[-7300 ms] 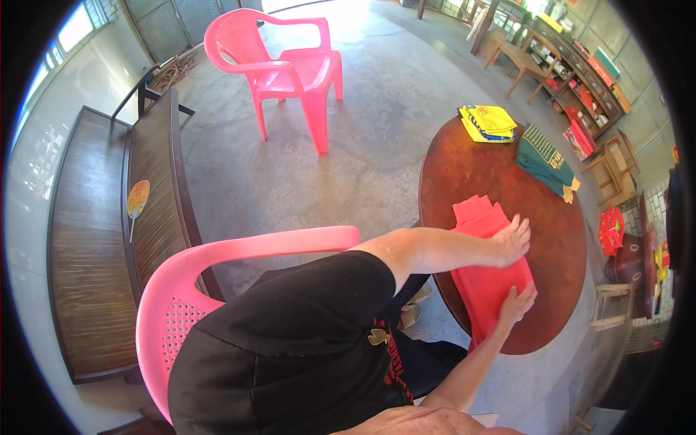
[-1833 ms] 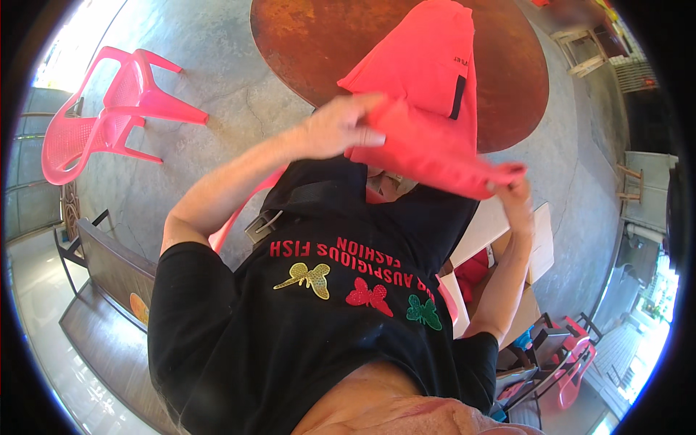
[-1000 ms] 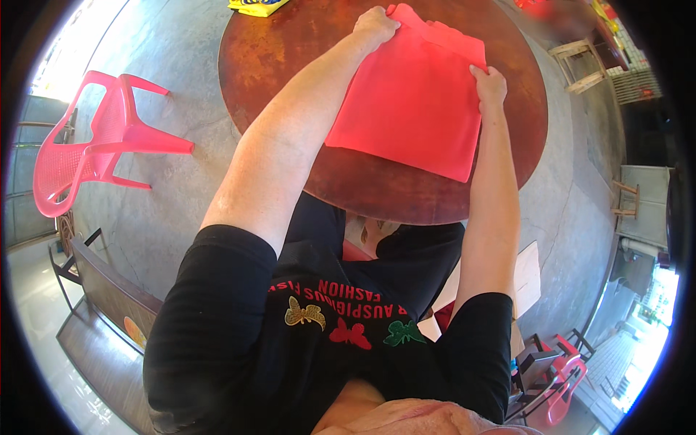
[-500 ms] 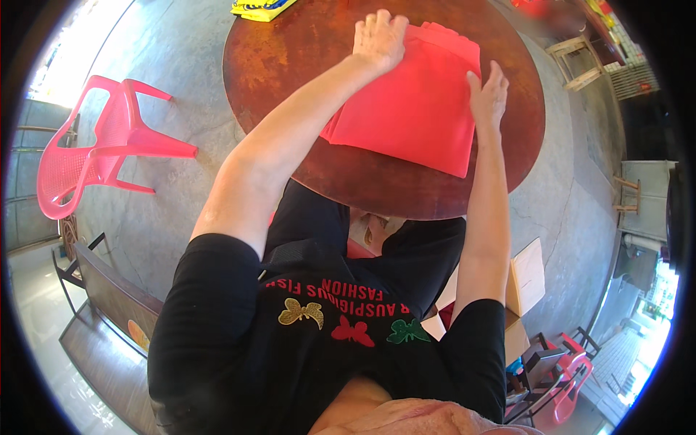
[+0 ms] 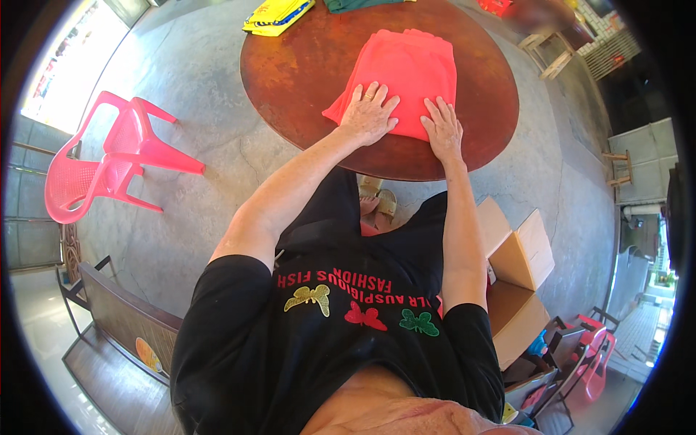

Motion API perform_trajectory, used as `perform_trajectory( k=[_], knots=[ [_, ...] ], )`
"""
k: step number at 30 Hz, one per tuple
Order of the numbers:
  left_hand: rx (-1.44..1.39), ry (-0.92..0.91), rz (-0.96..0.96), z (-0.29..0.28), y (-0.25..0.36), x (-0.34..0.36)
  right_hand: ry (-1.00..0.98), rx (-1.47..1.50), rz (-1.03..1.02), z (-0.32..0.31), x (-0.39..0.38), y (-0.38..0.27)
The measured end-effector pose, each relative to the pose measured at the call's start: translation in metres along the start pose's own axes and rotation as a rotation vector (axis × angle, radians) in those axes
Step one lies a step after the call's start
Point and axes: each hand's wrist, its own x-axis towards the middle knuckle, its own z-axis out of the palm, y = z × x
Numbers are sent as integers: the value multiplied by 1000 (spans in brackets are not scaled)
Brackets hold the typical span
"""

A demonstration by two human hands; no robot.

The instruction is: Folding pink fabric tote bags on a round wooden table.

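Resting open and slightly parted on the near left part of the folded red cloth (image 5: pixel 409 69), the left hand's (image 5: pixel 370 114) fingers are lying flat; the right hand's (image 5: pixel 444 130) are lying extended on its near right corner. The cloth is reaching beyond both sets of fingertips across the round table (image 5: pixel 297 76). Beyond the left fingers, yellow folded fabric (image 5: pixel 275 16) is sitting well apart.

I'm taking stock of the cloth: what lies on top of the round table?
A red folded cloth, with the left hand and right hand on its near end; a yellow folded cloth; and a green cloth cut off by the picture's edge. Anything beneath them is covered.
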Motion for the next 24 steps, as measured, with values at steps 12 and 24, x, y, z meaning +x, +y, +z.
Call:
perform_trajectory(
  k=[12,24],
  knots=[
    [294,31,-417,-38,-82,-6,-78,-24,-200,-11,-43,-192],
    [-104,82,-410,4,-35,-56,-43,-229,-2,-21,-17,-52]
  ],
)
